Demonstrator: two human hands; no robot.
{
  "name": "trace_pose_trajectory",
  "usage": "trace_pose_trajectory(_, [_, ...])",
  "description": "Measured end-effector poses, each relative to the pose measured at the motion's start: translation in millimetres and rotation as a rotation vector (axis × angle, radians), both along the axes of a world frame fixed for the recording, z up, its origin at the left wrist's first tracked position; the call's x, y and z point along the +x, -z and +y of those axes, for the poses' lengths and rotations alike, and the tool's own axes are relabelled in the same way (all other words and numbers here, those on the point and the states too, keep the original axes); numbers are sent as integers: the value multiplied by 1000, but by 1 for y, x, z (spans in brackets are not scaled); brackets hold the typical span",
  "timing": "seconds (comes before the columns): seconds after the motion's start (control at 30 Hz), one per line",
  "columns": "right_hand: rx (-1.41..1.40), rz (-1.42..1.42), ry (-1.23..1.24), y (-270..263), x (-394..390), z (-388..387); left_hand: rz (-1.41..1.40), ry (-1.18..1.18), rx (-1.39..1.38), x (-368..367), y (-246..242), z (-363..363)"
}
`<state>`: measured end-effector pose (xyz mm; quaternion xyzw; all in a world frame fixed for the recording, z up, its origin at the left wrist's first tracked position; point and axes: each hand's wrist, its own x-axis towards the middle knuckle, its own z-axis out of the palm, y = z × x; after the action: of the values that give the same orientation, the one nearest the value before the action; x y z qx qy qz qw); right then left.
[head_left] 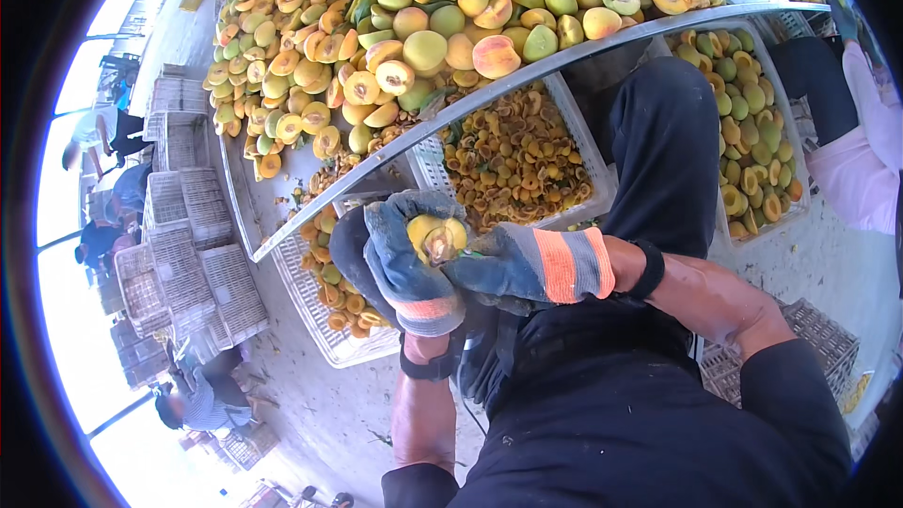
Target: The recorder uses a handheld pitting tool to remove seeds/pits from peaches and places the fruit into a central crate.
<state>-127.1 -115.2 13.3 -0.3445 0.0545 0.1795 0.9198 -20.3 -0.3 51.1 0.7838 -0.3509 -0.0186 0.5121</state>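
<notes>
My left hand (pixel 413 268), in a dark work glove with an orange cuff band, is closed around a cut yellow-green stone fruit (pixel 436 238) whose brown middle faces up. Against the fruit's right side is my right hand (pixel 508 264), in a similar glove with orange and grey stripes. Its fingers are closed on a small green tool, of which only a bit shows; the rest is hidden. Both hands are over my lap, just below the metal edge of a table (pixel 395 144) heaped with whole and halved fruit (pixel 425 51).
Under the table edge stands a crate of pits and scraps (pixel 518 155). Crates of halved fruit stand at left (pixel 331 339) and right (pixel 758 134). Stacked plastic crates (pixel 176 261) are farther left. A person in pink (pixel 853 148) sits at right; several people are at far left.
</notes>
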Motion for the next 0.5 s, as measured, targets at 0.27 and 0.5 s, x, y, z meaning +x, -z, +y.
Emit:
trace_pose_trajectory(0.27, [297, 68, 49, 38, -15, 3, 587, 61, -200, 9, 3, 2])
trace_pose_trajectory(0.5, [399, -5, 62, 94, -23, 17, 692, 200, -150, 16, -4, 7])
